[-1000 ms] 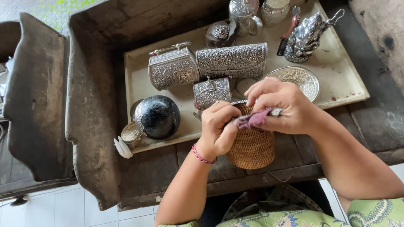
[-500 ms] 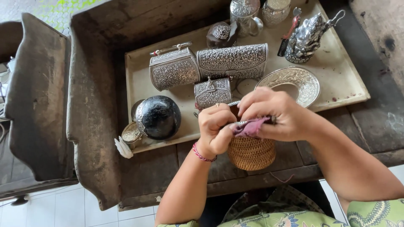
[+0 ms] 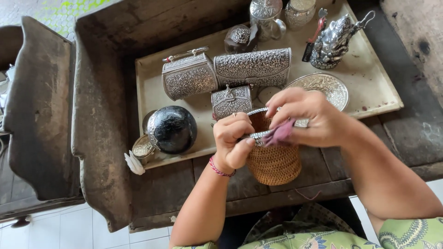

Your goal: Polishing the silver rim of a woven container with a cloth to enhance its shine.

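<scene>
Centrally, woven basket (image 3: 273, 163) with silver rim, upright at the tray's (image 3: 148, 99) near edge on the wooden surface (image 3: 161, 189). Left hand (image 3: 234, 142) pinches the rim; right hand (image 3: 308, 117) presses a purple cloth (image 3: 278, 134) against it, hiding the basket's mouth. Behind: embossed silver boxes (image 3: 251, 68), dish (image 3: 325, 86) partly covered.

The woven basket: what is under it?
The basket stands on the dark wooden table, past the tray's front edge. Its base hides what lies right beneath.
</scene>
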